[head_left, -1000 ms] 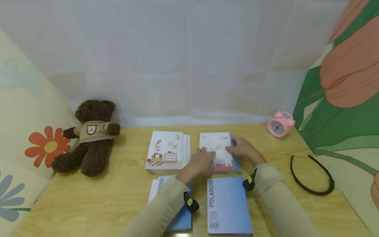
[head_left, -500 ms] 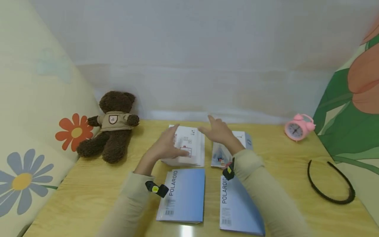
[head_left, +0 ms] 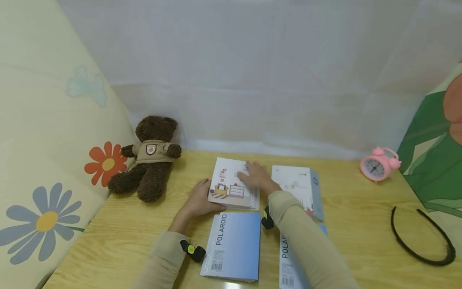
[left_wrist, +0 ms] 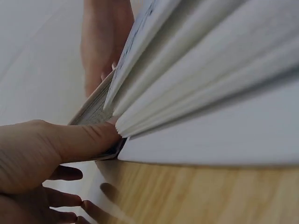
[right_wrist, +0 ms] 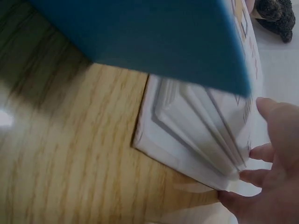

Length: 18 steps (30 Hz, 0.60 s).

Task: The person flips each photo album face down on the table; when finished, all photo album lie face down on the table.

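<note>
A white photo album (head_left: 225, 180) with a printed armchair and dresser lies at back center, on another white album that shows along its right side. My left hand (head_left: 199, 198) is at its front left corner, fingers along the left edge. In the left wrist view the thumb (left_wrist: 88, 137) touches the corner beside the fanned pages (left_wrist: 201, 70). My right hand (head_left: 257, 178) lies over the album's right edge near the back, thumb reaching onto the cover. The right wrist view shows its spread fingertips (right_wrist: 254, 177) at the edges of the stacked albums (right_wrist: 201, 126).
Another white album with a blue side (head_left: 315, 194) lies to the right. In front are a blue POLAROID album (head_left: 240, 245) and a second one (head_left: 288, 265), partly under the right sleeve. A brown teddy bear (head_left: 151, 160), pink alarm clock (head_left: 379, 164) and black headband (head_left: 422, 261) lie around.
Both hands have left the right white album, lifted, and come down at the left white album's edges. The head view has shifted, so everything appears further right.
</note>
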Each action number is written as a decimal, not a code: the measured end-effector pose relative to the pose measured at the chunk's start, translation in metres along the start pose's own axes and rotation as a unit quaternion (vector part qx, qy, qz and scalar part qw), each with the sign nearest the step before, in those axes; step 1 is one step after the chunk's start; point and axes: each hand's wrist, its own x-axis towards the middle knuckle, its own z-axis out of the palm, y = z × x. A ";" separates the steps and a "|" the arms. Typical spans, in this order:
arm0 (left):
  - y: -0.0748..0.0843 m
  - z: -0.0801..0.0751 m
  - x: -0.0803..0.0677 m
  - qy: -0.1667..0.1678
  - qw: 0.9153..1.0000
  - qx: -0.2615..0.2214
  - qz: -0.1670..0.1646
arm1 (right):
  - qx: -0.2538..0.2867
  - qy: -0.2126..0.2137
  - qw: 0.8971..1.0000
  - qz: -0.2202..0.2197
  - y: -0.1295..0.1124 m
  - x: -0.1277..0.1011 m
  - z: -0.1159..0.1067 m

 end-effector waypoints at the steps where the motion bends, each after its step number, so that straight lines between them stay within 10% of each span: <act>1: 0.001 0.001 0.000 0.005 1.000 0.001 0.004 | 0.001 0.002 1.000 0.001 0.000 0.000 0.001; 12: 0.028 -0.011 -0.010 -0.015 0.989 -0.143 0.024 | 0.116 -0.007 0.993 0.021 -0.013 0.000 0.002; 18: 0.050 -0.030 -0.018 -0.009 0.990 -0.132 0.055 | 0.197 -0.033 0.980 0.001 -0.025 0.003 0.001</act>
